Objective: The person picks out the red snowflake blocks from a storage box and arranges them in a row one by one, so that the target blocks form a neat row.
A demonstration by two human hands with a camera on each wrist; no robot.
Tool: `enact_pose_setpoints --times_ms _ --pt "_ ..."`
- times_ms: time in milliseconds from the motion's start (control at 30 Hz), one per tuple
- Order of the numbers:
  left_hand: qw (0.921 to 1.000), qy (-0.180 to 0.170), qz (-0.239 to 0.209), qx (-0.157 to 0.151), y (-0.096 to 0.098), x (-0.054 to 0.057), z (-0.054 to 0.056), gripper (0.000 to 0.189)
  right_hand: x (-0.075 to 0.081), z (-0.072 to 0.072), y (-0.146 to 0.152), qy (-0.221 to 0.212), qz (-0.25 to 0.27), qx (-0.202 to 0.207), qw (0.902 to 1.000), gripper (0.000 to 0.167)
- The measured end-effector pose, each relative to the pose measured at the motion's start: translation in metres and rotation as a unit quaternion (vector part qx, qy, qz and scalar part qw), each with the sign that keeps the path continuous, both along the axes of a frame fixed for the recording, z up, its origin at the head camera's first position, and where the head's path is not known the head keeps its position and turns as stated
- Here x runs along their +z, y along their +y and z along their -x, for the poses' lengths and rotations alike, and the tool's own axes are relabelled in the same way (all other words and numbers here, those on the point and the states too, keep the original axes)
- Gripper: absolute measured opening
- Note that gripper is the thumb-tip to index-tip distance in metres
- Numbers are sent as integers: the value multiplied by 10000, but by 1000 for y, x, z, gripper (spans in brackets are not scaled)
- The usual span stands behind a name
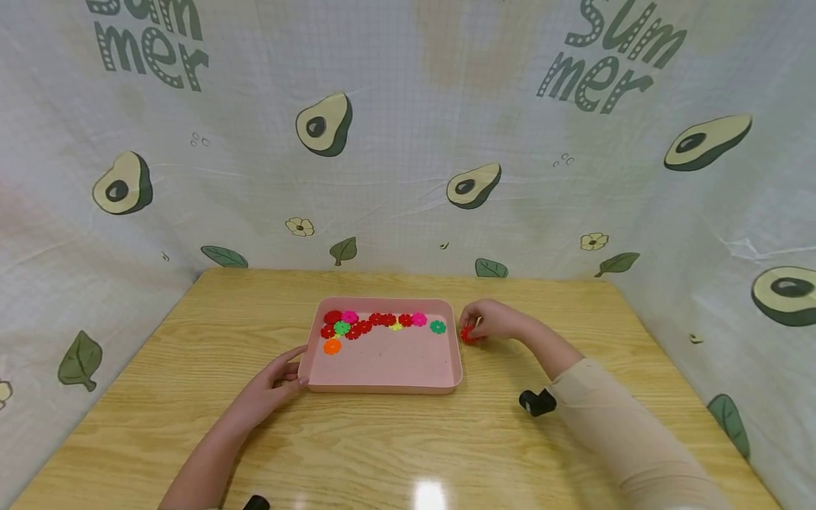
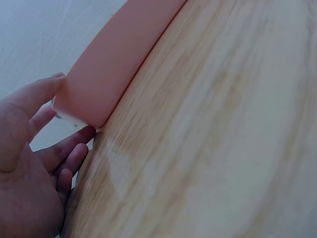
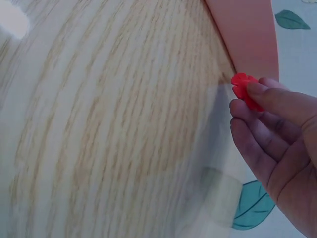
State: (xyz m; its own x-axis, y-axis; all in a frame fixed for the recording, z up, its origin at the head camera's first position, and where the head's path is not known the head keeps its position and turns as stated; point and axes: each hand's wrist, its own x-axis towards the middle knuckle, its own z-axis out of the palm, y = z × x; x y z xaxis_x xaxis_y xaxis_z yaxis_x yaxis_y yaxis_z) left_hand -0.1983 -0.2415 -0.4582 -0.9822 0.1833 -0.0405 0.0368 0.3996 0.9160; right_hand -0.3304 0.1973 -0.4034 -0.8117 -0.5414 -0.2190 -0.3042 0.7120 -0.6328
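Note:
A shallow pink tray [image 1: 382, 361] lies on the table with several notched plastic discs in it. Most are red discs [image 1: 364, 326]; among them are pink discs [image 1: 418, 319], green discs [image 1: 438, 327] and an orange disc [image 1: 332, 346]. My left hand [image 1: 270, 386] rests its thumb and fingertips against the tray's left end, at the near corner. Just outside the tray's right wall, my right hand [image 1: 489, 322] pinches a red notched disc [image 3: 241, 85] between thumb and fingers. The right wrist view shows this disc beside the pink wall.
The wooden table [image 1: 395, 439] extends around the tray. Behind it and at both sides hangs a pale cloth [image 1: 395, 191] printed with avocados and leaves. A black device [image 1: 537, 402] is attached at the right wrist.

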Motion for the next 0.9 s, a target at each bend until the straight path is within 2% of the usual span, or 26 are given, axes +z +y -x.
enact_pose_setpoints --times_ms 267,700,900 --pt "10000 22 84 -2 1 1 -1 60 -5 0 -2 -91 31 44 9999 14" --pt "9999 -26 94 38 2 3 -2 64 -11 6 0 228 -199 338 9990 15" --pt "9999 -9 105 45 2 3 -2 64 -10 7 0 273 -273 312 9988 15"
